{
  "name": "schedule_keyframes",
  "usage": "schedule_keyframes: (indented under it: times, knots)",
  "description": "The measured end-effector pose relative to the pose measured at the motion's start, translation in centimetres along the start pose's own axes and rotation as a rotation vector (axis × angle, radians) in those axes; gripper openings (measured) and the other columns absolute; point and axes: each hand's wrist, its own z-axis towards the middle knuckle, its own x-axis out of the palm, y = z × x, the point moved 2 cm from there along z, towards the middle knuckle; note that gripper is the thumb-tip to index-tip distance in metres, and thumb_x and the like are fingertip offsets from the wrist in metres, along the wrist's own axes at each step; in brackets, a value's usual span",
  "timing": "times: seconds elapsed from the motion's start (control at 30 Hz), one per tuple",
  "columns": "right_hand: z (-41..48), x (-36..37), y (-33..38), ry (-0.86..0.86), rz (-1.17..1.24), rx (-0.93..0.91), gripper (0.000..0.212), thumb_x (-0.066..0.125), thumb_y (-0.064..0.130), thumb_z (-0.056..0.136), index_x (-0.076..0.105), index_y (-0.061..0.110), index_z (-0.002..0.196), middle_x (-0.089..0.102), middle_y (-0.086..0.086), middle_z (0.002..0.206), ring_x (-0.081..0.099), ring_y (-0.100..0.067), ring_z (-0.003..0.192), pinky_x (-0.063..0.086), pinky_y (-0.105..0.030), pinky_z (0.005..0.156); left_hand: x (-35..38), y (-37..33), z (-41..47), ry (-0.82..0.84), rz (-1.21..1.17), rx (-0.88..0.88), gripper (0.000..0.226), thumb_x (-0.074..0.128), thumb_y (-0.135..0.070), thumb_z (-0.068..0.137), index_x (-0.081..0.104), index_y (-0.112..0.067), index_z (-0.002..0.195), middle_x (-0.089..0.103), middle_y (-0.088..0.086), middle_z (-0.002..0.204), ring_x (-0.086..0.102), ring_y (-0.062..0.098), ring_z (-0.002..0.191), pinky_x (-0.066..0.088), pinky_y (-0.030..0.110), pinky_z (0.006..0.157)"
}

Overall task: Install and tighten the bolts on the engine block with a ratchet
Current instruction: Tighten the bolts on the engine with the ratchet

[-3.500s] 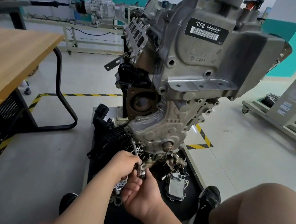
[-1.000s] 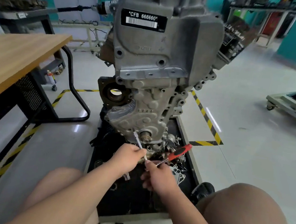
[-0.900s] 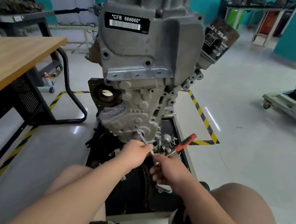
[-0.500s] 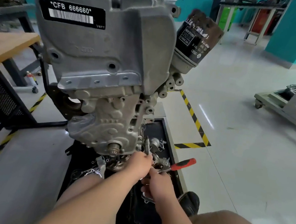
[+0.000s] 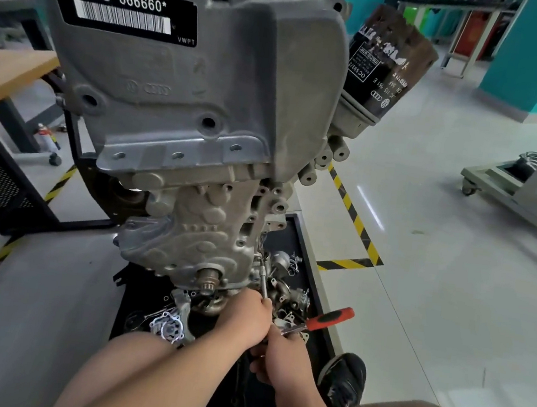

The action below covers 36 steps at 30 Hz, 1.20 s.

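Note:
A grey engine block (image 5: 201,136) labelled CFB 666660 stands upright above a black tray (image 5: 312,310). The ratchet (image 5: 324,320) has a red handle that sticks out to the right, and a thin silver extension bar (image 5: 263,277) rises from it to the block's lower right edge. My left hand (image 5: 250,317) grips the base of the extension bar. My right hand (image 5: 284,359), just below and to the right, holds the ratchet near its head. The bolt at the bar's tip is hidden among the castings.
Loose metal parts, a turbo housing (image 5: 282,261) and a gasket (image 5: 166,325) lie in the tray. An oil filter (image 5: 388,60) juts from the block at upper right. A wooden table (image 5: 6,73) stands left, a wheeled cart (image 5: 510,192) right. My black shoe (image 5: 341,380) rests by the tray.
The view has swung round to the block's right side and come closer. Both hands moved with the ratchet from the front cover to the lower right edge, still holding it.

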Motion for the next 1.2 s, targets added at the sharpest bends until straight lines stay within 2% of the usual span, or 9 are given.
schedule_keyframes:
  times: [0.17,0.33,0.43,0.7,0.87,1.03,1.1,1.2]
  knots:
    - [0.1,0.0,0.0,-0.009,-0.014,0.017,0.025,0.050,0.021,0.096,0.056,0.007,0.076,0.058,-0.006,0.060,0.051,-0.017,0.040,0.037,-0.022,0.044,-0.3,-0.1,-0.1,0.022,-0.012,-0.012,0.033,0.042,-0.029,0.098,0.067,-0.009,0.102,0.071,0.008,0.100,0.065,0.026,0.093,0.050,0.031,0.078]
    - [0.3,0.0,-0.1,-0.016,-0.020,0.020,0.023,0.050,0.020,0.095,0.055,0.006,0.078,0.058,-0.006,0.059,0.052,-0.018,0.043,0.038,-0.026,0.048,-0.3,-0.1,-0.1,0.043,0.038,-0.011,0.034,0.042,-0.028,0.099,0.065,-0.005,0.106,0.069,0.012,0.104,0.063,0.028,0.095,0.041,0.027,0.070]
    - [0.4,-0.1,-0.3,-0.017,-0.016,0.018,0.024,0.049,0.022,0.095,0.055,0.007,0.078,0.059,-0.005,0.058,0.052,-0.018,0.045,0.039,-0.027,0.050,-0.2,-0.2,-0.1,0.048,0.067,-0.014,0.035,0.041,-0.028,0.099,0.064,-0.005,0.108,0.068,0.013,0.106,0.062,0.029,0.097,0.040,0.028,0.070]
    - [0.5,-0.1,-0.4,-0.015,0.009,0.015,0.023,0.049,0.021,0.095,0.055,0.007,0.077,0.059,-0.005,0.058,0.052,-0.017,0.044,0.038,-0.026,0.047,-0.2,-0.4,-0.5,0.027,0.087,-0.013,0.034,0.040,-0.030,0.100,0.066,-0.007,0.103,0.068,0.010,0.102,0.062,0.027,0.092,0.039,0.028,0.067]
    - [0.6,0.2,-0.8,-0.033,0.006,-0.021,0.023,0.050,0.022,0.096,0.054,0.009,0.078,0.059,-0.002,0.057,0.052,-0.015,0.042,0.040,-0.026,0.047,-0.1,-0.2,-0.5,0.014,0.079,-0.019,0.032,0.041,-0.031,0.100,0.065,-0.012,0.094,0.068,0.008,0.097,0.055,0.023,0.078,0.038,0.028,0.065]
    - [1.3,0.6,-1.4,-0.092,-0.037,-0.101,0.022,0.051,0.026,0.097,0.056,0.007,0.088,0.060,-0.003,0.061,0.053,-0.011,0.043,0.040,-0.021,0.043,-0.2,-0.2,-0.4,-0.002,0.031,-0.001,0.030,0.040,-0.032,0.100,0.061,-0.013,0.089,0.069,0.007,0.097,0.061,0.025,0.089,0.044,0.030,0.071]
    - [1.5,0.8,-1.7,-0.097,-0.068,-0.121,0.021,0.050,0.025,0.096,0.053,0.010,0.082,0.058,-0.001,0.060,0.051,-0.012,0.046,0.039,-0.023,0.048,-0.3,-0.1,-0.3,0.015,0.019,-0.030,0.032,0.040,-0.030,0.100,0.065,-0.010,0.100,0.070,0.007,0.102,0.062,0.027,0.095,0.046,0.031,0.076]
    - [1.8,1.2,-2.6,-0.090,-0.036,-0.087,0.025,0.049,0.023,0.096,0.048,0.010,0.075,0.054,-0.001,0.053,0.047,-0.012,0.039,0.037,-0.022,0.043,-0.2,0.0,-0.2,0.047,0.065,-0.046,0.033,0.040,-0.030,0.100,0.065,-0.009,0.106,0.070,0.009,0.103,0.064,0.028,0.096,0.047,0.030,0.075]
